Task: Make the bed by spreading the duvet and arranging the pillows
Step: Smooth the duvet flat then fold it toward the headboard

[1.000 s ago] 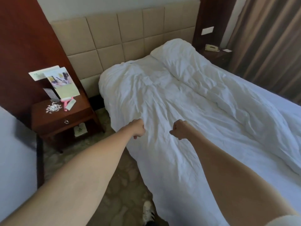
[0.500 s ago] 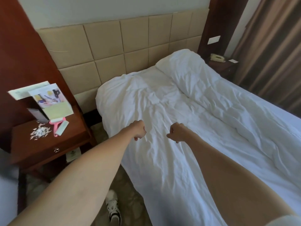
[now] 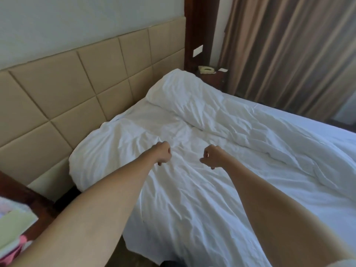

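Headboard (image 3: pixel 81 87) now larger in view, nightstand nearly gone; left hand (image 3: pixel 163 152) and right hand (image 3: pixel 211 157) still fists clutching duvet (image 3: pixel 192 199).

Both hands are curled with the fingers turned under, so whether the left hand (image 3: pixel 163 152) or the right hand (image 3: pixel 211 156) pinches any of the white duvet (image 3: pixel 183 199) cannot be told. The duvet runs off the frame at 3 and 5 o'clock. No pillow can be made out; a raised fold at 1 o'clock may cover one. At 8 o'clock the nightstand (image 3: pixel 41 206) is cut off, with blurred pale and pink items (image 3: pixel 14 234) on it. At 12 o'clock a small telephone (image 3: pixel 206 69) is too small for detail. The curtain (image 3: pixel 289 54) leaves the frame at 2 o'clock.
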### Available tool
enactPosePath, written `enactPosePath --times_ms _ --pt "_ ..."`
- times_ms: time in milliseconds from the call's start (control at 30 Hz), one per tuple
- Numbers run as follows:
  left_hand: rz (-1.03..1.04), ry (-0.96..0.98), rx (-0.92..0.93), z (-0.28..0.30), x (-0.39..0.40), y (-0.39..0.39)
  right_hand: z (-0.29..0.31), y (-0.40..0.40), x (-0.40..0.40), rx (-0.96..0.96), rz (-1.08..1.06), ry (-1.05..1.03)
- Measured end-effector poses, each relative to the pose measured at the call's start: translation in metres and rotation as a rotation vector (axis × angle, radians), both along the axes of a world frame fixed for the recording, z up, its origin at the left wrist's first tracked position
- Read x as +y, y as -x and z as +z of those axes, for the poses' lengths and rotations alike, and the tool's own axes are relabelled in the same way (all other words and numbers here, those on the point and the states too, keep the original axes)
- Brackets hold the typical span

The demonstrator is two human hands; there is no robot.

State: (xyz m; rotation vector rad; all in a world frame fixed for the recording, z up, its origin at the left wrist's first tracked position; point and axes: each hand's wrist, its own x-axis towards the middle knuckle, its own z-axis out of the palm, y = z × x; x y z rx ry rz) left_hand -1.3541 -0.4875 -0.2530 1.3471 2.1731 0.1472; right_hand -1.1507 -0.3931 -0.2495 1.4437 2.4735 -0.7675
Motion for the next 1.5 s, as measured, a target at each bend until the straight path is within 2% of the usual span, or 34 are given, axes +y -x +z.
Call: enactPosePath --times_ms 233,533,767,1033,1267,1400,1500 --pt "-0.104 0.039 0.051 -0.020 0.082 0.091 -0.025 0.093 0.080 0.017 -0.065 0.014" --pt "-0.019 0.034 0.155 -0.047 0.191 0.221 -0.063 0.226 0.191 0.012 -0.060 0.041" --pt "-0.174 0.055 0.198 -0.100 0.295 0.263 -0.100 0.283 0.280 0.049 -0.165 -0.056" --pt "-0.306 0.015 0.108 -0.167 0.432 0.297 -0.187 0.338 0.379 0.054 -0.298 -0.059" --pt "-0.426 -0.006 0.308 -0.239 0.544 0.315 -0.266 0.385 0.469 -0.069 -0.240 -0.066" --pt "-0.467 0.136 0.368 -0.280 0.578 0.330 -0.305 0.391 0.504 -0.088 -0.281 0.019" --pt "-0.479 0.110 0.428 -0.299 0.592 0.336 -0.335 0.393 0.514 -0.082 -0.316 0.047"
